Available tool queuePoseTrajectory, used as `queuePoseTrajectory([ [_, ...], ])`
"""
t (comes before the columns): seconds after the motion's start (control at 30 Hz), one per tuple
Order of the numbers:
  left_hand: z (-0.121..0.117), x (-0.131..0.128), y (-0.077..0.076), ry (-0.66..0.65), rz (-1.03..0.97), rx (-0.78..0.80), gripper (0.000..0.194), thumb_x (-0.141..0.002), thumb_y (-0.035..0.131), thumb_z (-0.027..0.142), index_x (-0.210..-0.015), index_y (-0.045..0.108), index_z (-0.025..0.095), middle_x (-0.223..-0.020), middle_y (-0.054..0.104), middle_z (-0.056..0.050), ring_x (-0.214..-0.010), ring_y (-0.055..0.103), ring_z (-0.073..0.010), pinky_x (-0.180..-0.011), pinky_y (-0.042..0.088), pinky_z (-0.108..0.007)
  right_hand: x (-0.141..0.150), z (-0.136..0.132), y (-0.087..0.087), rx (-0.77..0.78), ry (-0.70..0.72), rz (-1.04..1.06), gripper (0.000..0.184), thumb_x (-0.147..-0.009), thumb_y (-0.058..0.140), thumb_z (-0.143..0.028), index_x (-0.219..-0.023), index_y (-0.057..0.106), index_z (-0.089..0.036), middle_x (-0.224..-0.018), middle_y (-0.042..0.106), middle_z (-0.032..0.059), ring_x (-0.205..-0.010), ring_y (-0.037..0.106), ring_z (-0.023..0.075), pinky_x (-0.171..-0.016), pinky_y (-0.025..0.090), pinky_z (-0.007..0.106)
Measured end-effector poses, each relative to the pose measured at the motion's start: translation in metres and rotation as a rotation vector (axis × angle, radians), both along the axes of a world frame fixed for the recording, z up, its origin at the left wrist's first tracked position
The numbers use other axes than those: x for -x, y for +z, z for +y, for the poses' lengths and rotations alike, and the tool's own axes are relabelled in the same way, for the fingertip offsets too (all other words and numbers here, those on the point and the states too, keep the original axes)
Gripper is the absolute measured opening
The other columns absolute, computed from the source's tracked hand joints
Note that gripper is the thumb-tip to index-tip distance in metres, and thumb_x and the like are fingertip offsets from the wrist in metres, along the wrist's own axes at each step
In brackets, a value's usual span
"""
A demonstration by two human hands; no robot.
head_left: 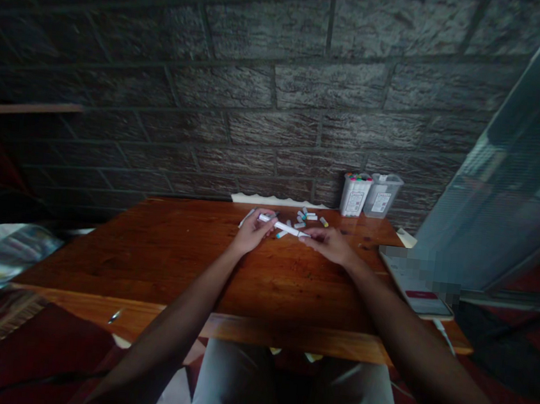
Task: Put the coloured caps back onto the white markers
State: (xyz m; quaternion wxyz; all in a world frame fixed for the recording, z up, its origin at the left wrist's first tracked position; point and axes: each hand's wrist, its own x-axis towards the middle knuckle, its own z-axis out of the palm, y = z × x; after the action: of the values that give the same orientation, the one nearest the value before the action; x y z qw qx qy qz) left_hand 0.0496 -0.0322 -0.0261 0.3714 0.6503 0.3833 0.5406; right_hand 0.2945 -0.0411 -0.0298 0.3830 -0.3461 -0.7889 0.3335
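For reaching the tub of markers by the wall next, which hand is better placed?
Probably the right hand: the tub stands nearer to it, off to the right. Both hands hold the white marker, but the left hand could keep it.

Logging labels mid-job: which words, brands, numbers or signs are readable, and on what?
No text is readable.
Marker-filled container: label print too small.
Clear container beside it: label print too small.
Device screen: too blurred.
White marker: no text discernible.

Dim, cool light enters from the upper right; the frame's left side and lower corners sink into shadow. Edges look stretched and soft, fine detail smeared.
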Motion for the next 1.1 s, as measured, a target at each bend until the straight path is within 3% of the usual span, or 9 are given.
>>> queuePoseTrajectory([
  [0.13, -0.004, -0.004, 0.001, -0.025, 0.035, 0.004, 0.038, -0.082, 0.060, 0.049, -0.102, 0.053, 0.018, -0.057, 0.052, 0.006, -0.046, 0.045, -0.0075, -0.043, 0.033, -0.020, 0.005, -0.004, -0.002, -0.106, 0.010, -0.061, 0.039, -0.085, 0.054, -0.051, -0.104, 0.071, -0.020, -0.066, 0.062, -0.0011, -0.056, 0.049, 0.0118, -0.052, 0.035, 0.023],
  [0.3, -0.010, -0.007, 0.001, -0.123, 0.191, 0.040, 0.040, -0.089, 0.045, 0.055, -0.078, 0.054, 0.017, -0.053, 0.052, 0.004, -0.045, 0.044, -0.0088, -0.046, 0.035, -0.022, 0.011, -0.012, 0.005, -0.182, -0.068, -0.134, 0.039, -0.092, 0.045, -0.048, -0.104, 0.070, -0.020, -0.077, 0.069, 0.0027, -0.064, 0.058, 0.0156, -0.061, 0.042, 0.026],
  [0.4, -0.010, -0.006, -0.001, -0.116, 0.237, 0.056, 0.048, -0.091, 0.037, 0.058, -0.075, 0.055, 0.017, -0.046, 0.048, 0.004, -0.042, 0.042, -0.0098, -0.046, 0.034, -0.024, 0.011, -0.014, 0.005, -0.197, -0.028, -0.151, 0.039, -0.093, 0.043, -0.047, -0.105, 0.069, -0.021, -0.085, 0.070, 0.0029, -0.071, 0.061, 0.0162, -0.066, 0.044, 0.027],
  [0.53, -0.009, -0.005, -0.006, -0.140, 0.288, 0.069, 0.052, -0.092, 0.033, 0.059, -0.084, 0.061, 0.016, -0.045, 0.046, 0.004, -0.042, 0.042, -0.0105, -0.048, 0.035, -0.025, 0.012, -0.013, 0.000, -0.231, 0.048, -0.176, 0.036, -0.094, 0.043, -0.044, -0.107, 0.067, -0.021, -0.093, 0.071, 0.0030, -0.079, 0.062, 0.0164, -0.075, 0.045, 0.027],
  [0.73, -0.009, -0.008, -0.006, -0.154, 0.287, 0.075, 0.059, -0.093, 0.028, 0.060, -0.103, 0.064, 0.014, -0.046, 0.046, 0.004, -0.043, 0.043, -0.0108, -0.048, 0.035, -0.025, 0.015, -0.015, 0.001, -0.234, 0.002, -0.144, 0.037, -0.092, 0.046, -0.047, -0.104, 0.069, -0.022, -0.096, 0.072, 0.0026, -0.084, 0.064, 0.0166, -0.077, 0.045, 0.026],
  [0.93, -0.008, -0.008, -0.012, -0.136, 0.328, 0.060, 0.060, -0.094, 0.025, 0.059, -0.114, 0.060, 0.014, -0.049, 0.047, 0.005, -0.045, 0.044, -0.0107, -0.050, 0.036, -0.024, 0.016, -0.015, 0.002, -0.172, -0.033, -0.154, 0.040, -0.091, 0.048, -0.049, -0.082, 0.071, -0.017, -0.068, 0.068, 0.0014, -0.062, 0.058, 0.0136, -0.062, 0.042, 0.025],
  [1.1, -0.007, -0.007, -0.010, -0.105, 0.315, 0.027, 0.059, -0.094, 0.024, 0.058, -0.118, 0.057, 0.015, -0.049, 0.047, 0.005, -0.046, 0.045, -0.0116, -0.051, 0.037, -0.025, 0.022, -0.016, 0.001, -0.168, -0.047, -0.099, 0.039, -0.088, 0.051, -0.052, -0.090, 0.072, -0.019, -0.074, 0.069, 0.0014, -0.068, 0.059, 0.0161, -0.064, 0.042, 0.026],
])
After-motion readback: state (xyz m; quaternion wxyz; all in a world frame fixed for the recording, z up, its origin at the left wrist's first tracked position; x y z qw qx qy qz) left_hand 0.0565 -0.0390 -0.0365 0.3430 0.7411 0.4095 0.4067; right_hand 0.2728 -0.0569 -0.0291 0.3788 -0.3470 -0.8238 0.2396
